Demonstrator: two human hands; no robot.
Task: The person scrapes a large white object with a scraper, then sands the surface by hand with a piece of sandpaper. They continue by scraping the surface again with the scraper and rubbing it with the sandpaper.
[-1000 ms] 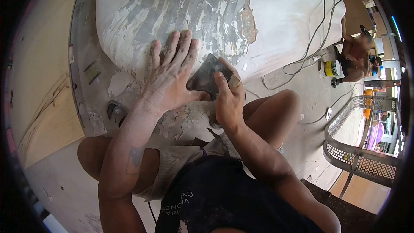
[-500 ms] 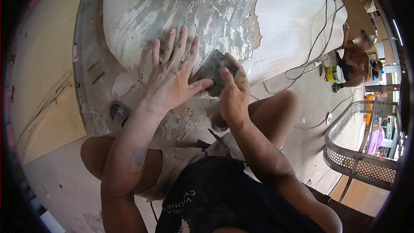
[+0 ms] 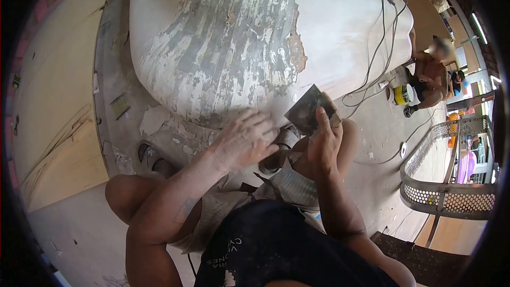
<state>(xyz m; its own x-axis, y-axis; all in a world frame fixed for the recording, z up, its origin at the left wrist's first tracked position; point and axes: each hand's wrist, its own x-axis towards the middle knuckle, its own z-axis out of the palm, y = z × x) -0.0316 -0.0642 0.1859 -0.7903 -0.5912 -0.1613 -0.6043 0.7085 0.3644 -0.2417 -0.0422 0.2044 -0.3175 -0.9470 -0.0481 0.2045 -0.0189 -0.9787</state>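
My right hand grips a dark, flat square plate by its lower right edge, with the thumb across its face. The plate is held up and tilted, apart from the big curved white form. Its patchy grey and white area, with paint partly worn off, faces me. My left hand is in the air below the form's near edge, left of the plate. Its fingers are loosely stretched, smeared by motion, and hold nothing.
Paint flakes lie on the floor by my sandalled feet. Cables trail at the right. Beyond them another person sits near a yellow-labelled bucket. A perforated metal frame stands at right, a wooden board at left.
Both hands have come off the patchy surface toward me. My right hand has carried the plate down and to the right; my left hand has left the form and dropped lower.
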